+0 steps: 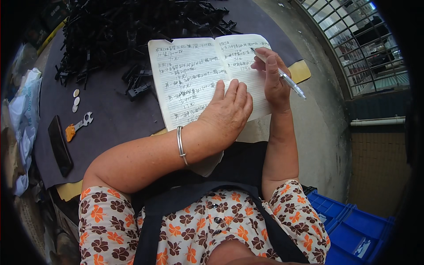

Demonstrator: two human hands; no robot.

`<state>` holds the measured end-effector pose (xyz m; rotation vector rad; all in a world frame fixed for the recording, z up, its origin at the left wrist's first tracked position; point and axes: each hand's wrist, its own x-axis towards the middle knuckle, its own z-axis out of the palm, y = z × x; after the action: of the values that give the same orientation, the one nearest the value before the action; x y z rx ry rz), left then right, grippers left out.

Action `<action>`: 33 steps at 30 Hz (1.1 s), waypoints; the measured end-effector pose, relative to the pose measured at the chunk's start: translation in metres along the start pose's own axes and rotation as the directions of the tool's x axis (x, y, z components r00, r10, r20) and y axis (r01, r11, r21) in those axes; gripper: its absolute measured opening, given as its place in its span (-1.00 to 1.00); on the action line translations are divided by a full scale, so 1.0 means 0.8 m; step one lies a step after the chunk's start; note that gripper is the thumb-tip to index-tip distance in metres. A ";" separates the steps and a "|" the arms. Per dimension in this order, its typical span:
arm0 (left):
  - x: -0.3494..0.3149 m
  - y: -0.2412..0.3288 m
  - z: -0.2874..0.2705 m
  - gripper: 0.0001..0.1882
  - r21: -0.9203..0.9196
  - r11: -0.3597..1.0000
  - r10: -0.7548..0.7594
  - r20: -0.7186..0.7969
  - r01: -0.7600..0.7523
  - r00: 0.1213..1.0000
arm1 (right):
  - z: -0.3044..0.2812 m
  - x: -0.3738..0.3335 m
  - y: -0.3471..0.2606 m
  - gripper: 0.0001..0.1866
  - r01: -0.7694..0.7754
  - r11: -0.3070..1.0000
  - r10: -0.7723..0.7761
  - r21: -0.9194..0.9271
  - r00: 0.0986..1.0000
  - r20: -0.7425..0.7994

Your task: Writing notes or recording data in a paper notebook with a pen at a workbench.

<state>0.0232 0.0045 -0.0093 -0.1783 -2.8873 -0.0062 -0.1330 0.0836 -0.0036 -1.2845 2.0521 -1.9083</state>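
Note:
An open lined notebook [187, 75] with handwriting on both pages lies on the dark table cover, its near edge toward me. My left hand [227, 110] rests flat across the lower part of the notebook near the fold, fingers stretched out; a silver bangle circles that wrist. In my right hand [276, 81] a clear and silver pen [291, 84] is gripped, its tip pointing at the upper part of the right page. Whether the tip touches the paper, I cannot tell.
Beyond the notebook is a big heap of black plastic parts [119, 35]. At left lie a black phone [60, 145], a small wrench with an orange handle [78, 126] and several coins [76, 100]. Blue crates [353, 234] stand at lower right, and a barred window [349, 39] at upper right.

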 end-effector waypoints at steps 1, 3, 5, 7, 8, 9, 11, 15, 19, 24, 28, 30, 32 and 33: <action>0.000 0.000 0.000 -0.37 0.001 1.000 -0.001 0.000 0.001 1.000 | -0.003 -0.001 -0.001 -0.65 -0.052 0.994 0.050 0.094 0.998 0.023; -0.001 0.000 0.000 -0.38 -0.015 1.000 0.004 -0.005 -0.004 1.000 | -0.011 0.000 0.000 -0.68 -0.129 0.980 0.119 0.150 0.990 0.071; 0.001 0.001 0.004 -0.39 -0.023 1.000 0.009 -0.023 -0.009 1.000 | -0.014 -0.002 -0.001 -0.72 -0.208 0.958 0.187 0.196 0.975 0.119; 0.000 0.000 0.003 -0.39 -0.021 1.000 0.005 -0.038 -0.005 0.999 | -0.008 -0.002 -0.007 -0.78 -0.212 0.955 0.199 0.209 0.977 0.080; 0.000 0.000 0.001 -0.39 -0.017 1.000 0.004 -0.025 -0.005 1.000 | -0.009 -0.003 -0.007 -0.78 -0.211 0.955 0.198 0.211 0.977 0.081; 0.000 -0.001 0.001 -0.39 -0.013 1.000 0.003 -0.011 -0.003 1.000 | -0.009 -0.004 -0.005 -0.82 -0.229 0.955 0.214 0.190 0.972 0.099; -0.001 -0.001 0.002 -0.39 -0.007 1.000 -0.005 -0.014 0.005 1.000 | -0.010 -0.005 -0.004 -0.85 -0.247 0.954 0.229 0.170 0.966 0.119; 0.000 -0.001 0.000 -0.35 -0.024 1.000 -0.004 -0.001 0.004 1.000 | -0.013 -0.007 -0.004 -0.86 -0.176 0.983 0.170 0.042 0.979 0.115; -0.001 0.000 0.002 -0.33 -0.026 1.000 -0.012 -0.016 0.012 1.000 | -0.008 -0.010 0.002 -0.86 -0.112 0.994 0.112 0.005 0.992 0.061; -0.001 0.001 0.002 -0.33 -0.024 1.000 -0.010 -0.022 0.010 1.000 | -0.012 -0.011 0.008 -0.85 -0.061 0.998 0.062 -0.030 0.997 0.042; 0.000 0.000 0.002 -0.34 -0.011 1.000 -0.008 -0.017 0.008 1.000 | -0.010 -0.015 0.003 -0.83 -0.099 0.995 0.100 -0.015 0.993 0.062; -0.001 0.000 0.003 -0.36 0.005 1.000 -0.007 -0.030 0.007 1.000 | -0.006 -0.017 -0.005 -0.83 -0.102 0.995 0.103 -0.013 0.993 0.057; 0.000 0.000 0.002 -0.37 0.005 1.000 -0.003 -0.020 0.003 1.000 | -0.006 -0.018 -0.006 -0.83 -0.106 0.994 0.106 -0.013 0.993 0.050; 0.001 0.000 0.001 -0.38 0.007 1.000 0.001 -0.010 -0.001 1.000 | -0.007 -0.018 -0.004 -0.83 -0.091 0.995 0.093 -0.029 0.994 0.059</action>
<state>0.0224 0.0043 -0.0098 -0.1786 -2.8771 0.0032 -0.1249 0.0971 -0.0062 -1.2145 2.0750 -1.7877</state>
